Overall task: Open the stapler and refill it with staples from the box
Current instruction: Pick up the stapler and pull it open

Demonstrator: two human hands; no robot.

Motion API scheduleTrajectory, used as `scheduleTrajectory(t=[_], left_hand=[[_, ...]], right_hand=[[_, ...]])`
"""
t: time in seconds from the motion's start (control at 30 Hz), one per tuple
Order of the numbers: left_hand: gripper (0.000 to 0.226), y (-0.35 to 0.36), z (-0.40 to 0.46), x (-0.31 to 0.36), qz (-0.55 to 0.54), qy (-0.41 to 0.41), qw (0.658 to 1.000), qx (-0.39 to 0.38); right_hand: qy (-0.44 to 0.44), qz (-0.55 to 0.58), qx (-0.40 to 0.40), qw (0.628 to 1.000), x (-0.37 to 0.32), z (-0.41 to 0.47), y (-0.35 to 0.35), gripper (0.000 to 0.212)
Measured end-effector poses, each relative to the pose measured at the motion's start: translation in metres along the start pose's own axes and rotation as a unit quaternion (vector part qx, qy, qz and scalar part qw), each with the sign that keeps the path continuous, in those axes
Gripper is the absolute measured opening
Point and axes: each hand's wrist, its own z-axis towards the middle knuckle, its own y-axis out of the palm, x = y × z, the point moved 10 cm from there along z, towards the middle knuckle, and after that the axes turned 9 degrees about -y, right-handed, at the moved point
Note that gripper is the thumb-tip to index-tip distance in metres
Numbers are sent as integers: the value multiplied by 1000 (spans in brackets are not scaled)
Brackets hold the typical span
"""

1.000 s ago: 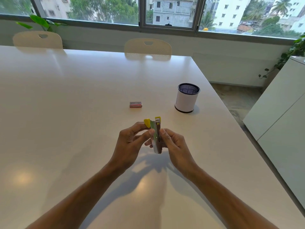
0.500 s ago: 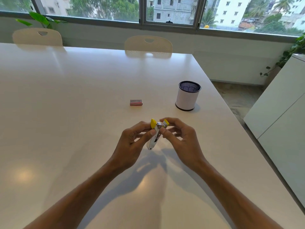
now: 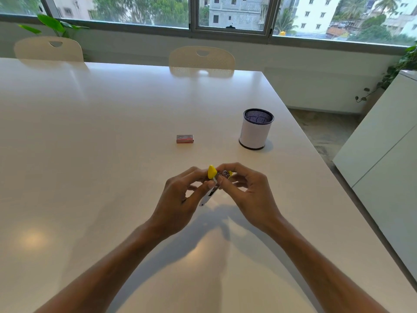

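Note:
A small stapler [image 3: 212, 177] with yellow ends and a white and metal body is held above the white table [image 3: 112, 154], tilted with its yellow tips pointing away from me. My left hand [image 3: 180, 199] grips its left side, thumb and fingers on the body. My right hand [image 3: 246, 190] pinches its top end near the metal part. Whether the stapler is open is hard to tell behind the fingers. A small red staple box [image 3: 185, 139] lies flat on the table beyond my hands, apart from them.
A white cylindrical mesh pen holder [image 3: 256, 132] stands to the right of the box, near the table's right edge. Two pale chairs [image 3: 202, 58] are tucked in at the far side. A white cabinet [image 3: 383, 154] stands to the right.
The stapler has tilted from nearly upright to slanted, its lower end swung left. My right hand moved from its lower side up to its top end.

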Motion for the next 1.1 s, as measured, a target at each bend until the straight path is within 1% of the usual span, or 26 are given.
scheduleTrajectory(t=[0.1, 0.27, 0.43, 0.53, 0.6, 0.63, 0.7, 0.77, 0.8, 0.87, 0.93, 1.03, 1.1], left_hand=[[22, -2, -1, 4, 19, 15, 1000, 14], [27, -5, -1, 6, 16, 18, 999, 28], [28, -5, 0, 3, 18, 13, 999, 25], [26, -2, 1, -5, 22, -3, 1000, 13], [27, -2, 0, -6, 24, -1, 1000, 19], [27, -3, -1, -5, 25, 4, 999, 25], [24, -4, -3, -3, 25, 16, 999, 39], [21, -5, -5, 1, 34, 35, 998, 50], [20, -4, -6, 4, 42, 47, 997, 54], [22, -4, -8, 9, 49, 62, 995, 64], [24, -2, -9, 10, 41, 64, 995, 63], [33, 1, -8, 8, 27, 46, 997, 55], [35, 1, -7, 7, 24, 37, 998, 51]], right_hand=[[-10, 4, 12, 1000, -4, 0, -2, 31], [-15, 3, 24, 1000, -5, 0, -4, 29], [-10, 8, 38, 999, -4, 0, -6, 27], [0, 18, 55, 998, -1, 0, -8, 19], [11, 37, 64, 997, 2, -1, -8, 14], [18, 53, 70, 996, 3, -2, -7, 18], [25, 79, 82, 993, 0, -5, -5, 36], [28, 79, 89, 993, -3, -7, -1, 56], [29, 70, 95, 993, -4, -8, -1, 60], [25, 65, 111, 991, -6, -9, -2, 62], [23, 70, 131, 989, -5, -10, -6, 56], [15, 55, 145, 988, -8, -11, -9, 46], [14, 54, 142, 988, -10, -10, -8, 45]])
